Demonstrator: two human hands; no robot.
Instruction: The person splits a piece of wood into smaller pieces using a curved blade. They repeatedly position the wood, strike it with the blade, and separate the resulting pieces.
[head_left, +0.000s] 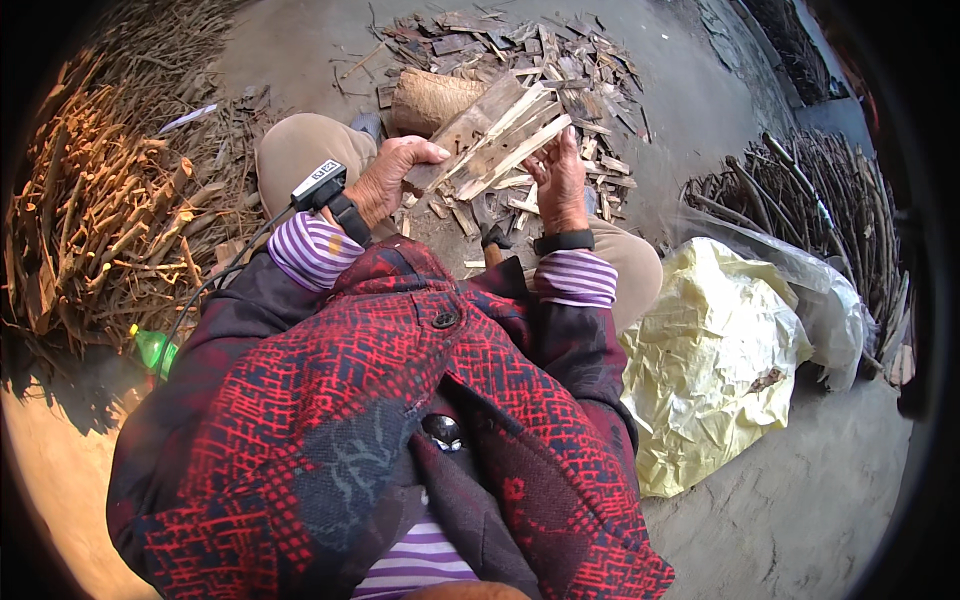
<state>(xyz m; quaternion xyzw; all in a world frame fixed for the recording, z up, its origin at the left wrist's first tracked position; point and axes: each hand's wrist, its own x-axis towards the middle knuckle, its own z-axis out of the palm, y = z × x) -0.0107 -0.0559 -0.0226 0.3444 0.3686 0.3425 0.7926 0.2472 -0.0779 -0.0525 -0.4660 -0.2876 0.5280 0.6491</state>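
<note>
My left hand (394, 174) grips the near left end of a weathered wooden board (480, 120), its thumb lying across the top. The board is split lengthwise into pale, rough strips that lie side by side. At the right edge, my right hand (561, 180) holds a split wood strip (517, 156) with its fingers partly behind it. Just beyond the board, a thick log section (433, 99) lies on its side, partly covered. Below the hands, a tool with a wooden handle (493, 253) and a dark metal head rests on the ground, partly hidden by clothing.
Wood chips and split scraps (592, 90) are heaped beyond the hands. Bundled sticks (90, 225) stand at left near a green plastic bottle (154, 351). To the right lie a pale yellow woven sack (712, 360), clear plastic sheeting (832, 300) and more dark sticks (847, 195).
</note>
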